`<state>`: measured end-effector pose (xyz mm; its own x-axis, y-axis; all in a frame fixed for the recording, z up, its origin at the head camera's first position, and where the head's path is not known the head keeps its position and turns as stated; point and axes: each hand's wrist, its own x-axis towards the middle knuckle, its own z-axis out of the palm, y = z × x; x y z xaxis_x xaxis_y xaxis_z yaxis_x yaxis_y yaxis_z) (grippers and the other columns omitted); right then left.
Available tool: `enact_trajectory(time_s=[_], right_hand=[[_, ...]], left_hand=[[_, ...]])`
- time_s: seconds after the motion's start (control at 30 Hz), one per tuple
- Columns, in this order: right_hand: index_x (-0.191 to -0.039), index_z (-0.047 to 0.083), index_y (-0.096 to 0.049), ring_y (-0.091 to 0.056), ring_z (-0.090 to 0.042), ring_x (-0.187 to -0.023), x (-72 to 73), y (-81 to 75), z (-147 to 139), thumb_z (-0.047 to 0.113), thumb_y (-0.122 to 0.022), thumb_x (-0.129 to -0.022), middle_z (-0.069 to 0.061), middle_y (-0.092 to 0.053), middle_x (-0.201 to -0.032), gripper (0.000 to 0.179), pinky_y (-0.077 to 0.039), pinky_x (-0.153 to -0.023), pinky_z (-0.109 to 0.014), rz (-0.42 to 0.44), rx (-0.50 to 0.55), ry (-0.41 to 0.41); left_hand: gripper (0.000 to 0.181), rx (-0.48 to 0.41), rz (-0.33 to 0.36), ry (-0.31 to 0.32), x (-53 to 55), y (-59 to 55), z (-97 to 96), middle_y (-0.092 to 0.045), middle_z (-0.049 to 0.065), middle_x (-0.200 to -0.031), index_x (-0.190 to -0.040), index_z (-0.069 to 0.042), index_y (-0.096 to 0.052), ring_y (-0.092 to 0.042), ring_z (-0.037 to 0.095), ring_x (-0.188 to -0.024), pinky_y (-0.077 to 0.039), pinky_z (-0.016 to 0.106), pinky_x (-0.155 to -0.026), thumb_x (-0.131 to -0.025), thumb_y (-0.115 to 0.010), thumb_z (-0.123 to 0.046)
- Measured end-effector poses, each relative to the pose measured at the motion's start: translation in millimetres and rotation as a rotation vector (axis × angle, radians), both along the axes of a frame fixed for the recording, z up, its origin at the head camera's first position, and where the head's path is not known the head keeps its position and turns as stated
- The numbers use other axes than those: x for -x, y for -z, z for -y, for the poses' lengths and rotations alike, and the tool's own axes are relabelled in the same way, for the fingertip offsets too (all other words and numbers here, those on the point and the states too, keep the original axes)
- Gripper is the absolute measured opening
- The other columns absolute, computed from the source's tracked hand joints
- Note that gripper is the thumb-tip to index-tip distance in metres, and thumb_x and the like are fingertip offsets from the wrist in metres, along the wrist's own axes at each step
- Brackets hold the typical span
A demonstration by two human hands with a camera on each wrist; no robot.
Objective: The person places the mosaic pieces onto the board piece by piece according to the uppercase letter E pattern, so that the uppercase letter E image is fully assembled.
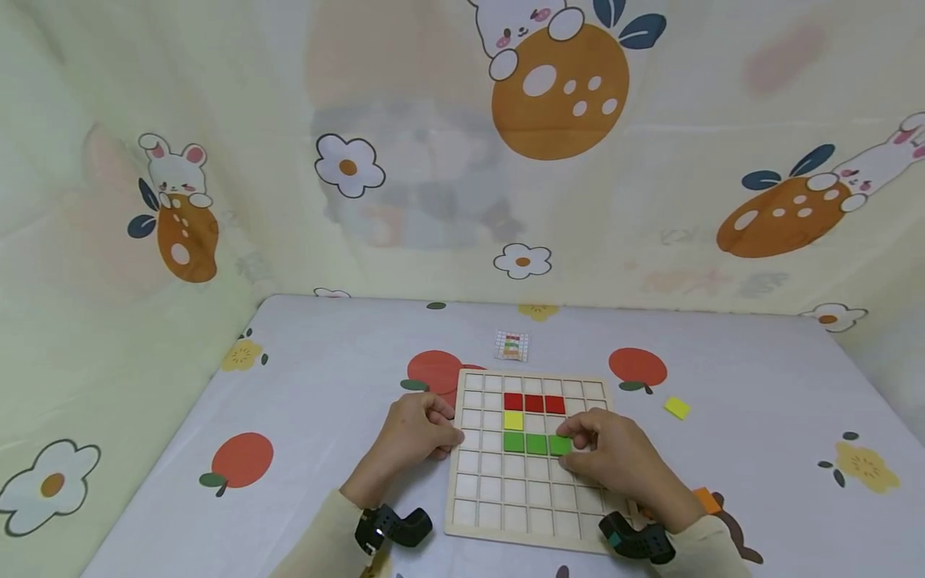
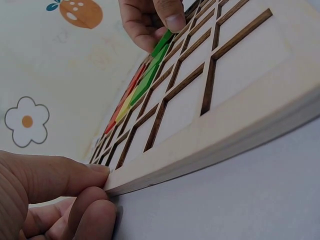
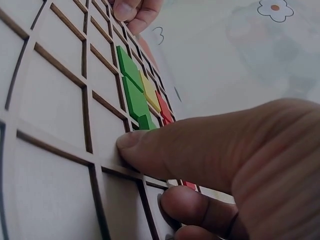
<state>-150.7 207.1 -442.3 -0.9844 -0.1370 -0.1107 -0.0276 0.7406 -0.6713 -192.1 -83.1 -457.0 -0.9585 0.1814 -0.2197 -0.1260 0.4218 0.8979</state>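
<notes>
A wooden grid board (image 1: 491,488) lies on the table. My left hand (image 1: 415,429) pinches its left edge, the thumb (image 2: 75,175) on top of the frame and curled fingers below it. Over the grid, my right hand (image 1: 614,449) holds a green tile (image 1: 560,445) between thumb and fingers, at the right end of a green row. Two more green tiles (image 1: 524,443) sit in cells to its left. Above them are a yellow tile (image 1: 513,421) and a row of three red tiles (image 1: 534,403). In the right wrist view the thumb (image 3: 145,145) partly covers the held tile.
Behind the board lies a small card with a coloured grid pattern (image 1: 511,346). A loose yellow tile (image 1: 677,408) rests to the board's right. An orange piece (image 1: 706,501) shows beside the right wrist. A printed curtain (image 1: 433,273) hangs behind the table.
</notes>
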Motion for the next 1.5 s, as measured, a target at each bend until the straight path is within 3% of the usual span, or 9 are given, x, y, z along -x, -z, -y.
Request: enact_trajectory(time_s=[0.77, 1.03, 1.33, 1.43, 1.5], right_hand=[[-0.107, 0.012, -0.076, -0.050, -0.016, -0.080, 1.1, -3.8, 1.4, 0.013, -0.088, -0.079, 0.001, -0.056, -0.085, 0.030, -0.040, -0.064, -0.028, -0.018, 0.008, -0.013], [-0.117, 0.010, -0.075, -0.051, -0.019, -0.086, 3.1, -7.9, -3.0, 0.012, -0.091, -0.075, -0.001, -0.057, -0.092, 0.045, -0.045, -0.068, -0.029, -0.047, -0.013, -0.031], [-0.130, 0.006, -0.069, -0.060, -0.035, -0.103, 5.7, -14.4, -40.7, 0.022, -0.087, -0.083, -0.016, -0.064, -0.117, 0.052, -0.057, -0.075, -0.045, -0.123, -0.091, 0.064], [-0.129, 0.003, -0.069, -0.062, -0.039, -0.102, 6.9, -13.1, -60.4, 0.021, -0.086, -0.084, -0.021, -0.064, -0.116, 0.051, -0.057, -0.075, -0.050, -0.171, -0.118, 0.104], [-0.128, 0.001, -0.069, -0.062, -0.037, -0.098, 8.2, -12.4, -73.1, 0.020, -0.085, -0.086, -0.020, -0.065, -0.111, 0.049, -0.056, -0.073, -0.046, -0.198, -0.147, 0.122]], left_hand=[[0.025, -0.014, -0.005, -0.010, 0.7, -0.9, 1.2, -0.064, 0.007, -0.075, -0.100, 0.001, -0.067, -0.063, 0.013, -0.056, -0.058, 0.026, -0.055, -0.081, -0.084, -0.002], [0.025, -0.014, -0.007, -0.009, 0.9, 0.0, 1.8, -0.064, 0.007, -0.075, -0.100, 0.001, -0.067, -0.063, 0.013, -0.056, -0.059, 0.026, -0.055, -0.081, -0.084, -0.002], [0.025, -0.016, -0.001, -0.002, -0.2, 0.7, 0.9, -0.064, 0.007, -0.075, -0.100, 0.000, -0.066, -0.062, 0.013, -0.056, -0.058, 0.025, -0.055, -0.082, -0.084, -0.003], [0.025, -0.014, 0.003, -0.003, -0.3, 0.2, 0.4, -0.063, 0.006, -0.075, -0.100, 0.000, -0.066, -0.062, 0.013, -0.056, -0.058, 0.025, -0.055, -0.082, -0.084, -0.003], [0.025, -0.014, 0.006, -0.004, -0.2, 0.0, 0.2, -0.063, 0.006, -0.075, -0.100, 0.000, -0.066, -0.062, 0.013, -0.056, -0.058, 0.025, -0.055, -0.082, -0.084, -0.003]])
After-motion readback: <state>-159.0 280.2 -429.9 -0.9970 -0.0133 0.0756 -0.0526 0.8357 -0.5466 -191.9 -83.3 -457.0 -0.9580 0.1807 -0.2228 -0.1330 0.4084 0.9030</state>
